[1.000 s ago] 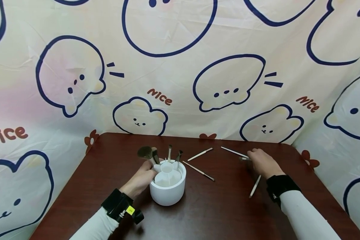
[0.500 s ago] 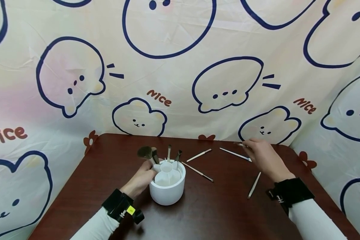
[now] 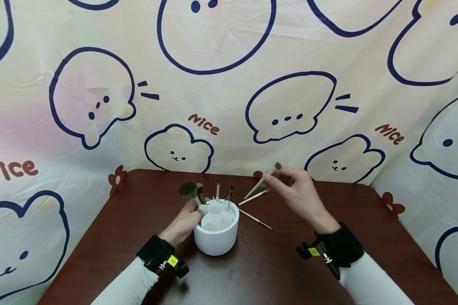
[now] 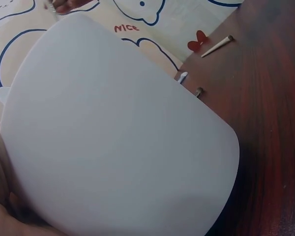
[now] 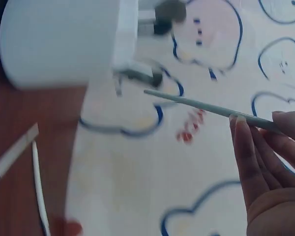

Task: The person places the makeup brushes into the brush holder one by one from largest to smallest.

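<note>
In the head view my left hand grips the left side of a round white makeup brush holder, which stands on the table. The holder fills most of the left wrist view. Several brushes stand in its far compartments, among them a large dark-haired makeup brush; the front compartments show white inside. To the right of the holder, my right hand pinches a slim makeup brush between thumb and fingers, raised off the table. Its bristle end points up and right, and its handle tip slants down toward the holder.
On the dark wooden table, a pale brush and another thin brush lie right of the holder. A cloth printed with cartoon bears hangs behind the table's back edge.
My right hand has lifted the slim makeup brush from the table's right side and carried it left toward the holder. My left hand stays on the holder.
</note>
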`<move>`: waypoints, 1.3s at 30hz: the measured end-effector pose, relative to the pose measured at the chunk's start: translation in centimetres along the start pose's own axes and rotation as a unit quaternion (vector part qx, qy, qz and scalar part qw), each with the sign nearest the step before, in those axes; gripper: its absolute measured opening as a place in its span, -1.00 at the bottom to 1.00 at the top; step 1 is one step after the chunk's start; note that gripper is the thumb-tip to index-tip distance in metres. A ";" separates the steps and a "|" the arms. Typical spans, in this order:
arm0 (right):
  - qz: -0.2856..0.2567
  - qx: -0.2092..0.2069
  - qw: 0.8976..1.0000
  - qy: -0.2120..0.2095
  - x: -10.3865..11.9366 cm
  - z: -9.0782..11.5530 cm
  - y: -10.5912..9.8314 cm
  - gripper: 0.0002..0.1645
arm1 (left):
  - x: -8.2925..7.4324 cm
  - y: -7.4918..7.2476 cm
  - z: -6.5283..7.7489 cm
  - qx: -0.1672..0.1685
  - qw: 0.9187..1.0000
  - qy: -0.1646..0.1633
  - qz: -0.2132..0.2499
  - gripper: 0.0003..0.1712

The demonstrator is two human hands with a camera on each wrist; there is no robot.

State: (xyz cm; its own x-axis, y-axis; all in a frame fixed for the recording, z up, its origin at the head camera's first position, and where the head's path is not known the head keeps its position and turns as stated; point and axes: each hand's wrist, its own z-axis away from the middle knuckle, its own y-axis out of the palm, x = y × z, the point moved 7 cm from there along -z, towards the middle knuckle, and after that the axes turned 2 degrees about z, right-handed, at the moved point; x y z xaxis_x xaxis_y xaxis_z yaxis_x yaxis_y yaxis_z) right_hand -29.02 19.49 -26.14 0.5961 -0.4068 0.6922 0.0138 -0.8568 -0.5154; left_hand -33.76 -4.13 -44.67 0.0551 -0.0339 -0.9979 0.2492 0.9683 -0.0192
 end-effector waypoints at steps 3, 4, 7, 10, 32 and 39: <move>-0.030 0.018 0.999 0.003 -0.6 -0.2 2.4 -0.87 | 0.2 0.1 -0.2 0.003 1.000 0.002 0.001 -0.57; -0.030 0.019 0.999 0.006 -1.3 -0.2 3.2 -0.88 | 0.2 0.1 -0.3 0.004 1.000 0.003 -0.001 -0.57; -0.002 0.017 0.999 0.027 -3.7 -0.2 5.2 -0.88 | 0.4 0.3 -0.4 0.001 1.000 0.006 -0.015 -0.57; 0.027 0.016 0.998 0.058 -6.0 0.1 6.9 -0.86 | 0.4 0.4 -0.4 -0.002 0.999 0.005 -0.031 -0.56; 0.061 0.011 0.993 0.098 -8.9 1.5 10.3 -0.94 | -2.7 0.4 1.4 -0.002 0.998 0.000 -0.057 -0.51; 0.060 0.009 0.992 0.113 -8.6 1.9 9.2 -0.86 | -0.1 -0.3 -0.2 -0.005 0.999 -0.007 -0.037 -0.49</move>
State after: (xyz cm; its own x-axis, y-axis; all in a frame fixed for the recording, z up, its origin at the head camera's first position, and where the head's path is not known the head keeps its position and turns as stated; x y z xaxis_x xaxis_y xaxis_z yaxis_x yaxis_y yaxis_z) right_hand -32.49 15.75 -37.83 0.4000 -0.5676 0.7196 -0.0299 -0.7928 -0.6087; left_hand -34.06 -4.38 -44.56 0.0497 -0.1084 -0.9929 0.2425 0.9656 -0.0933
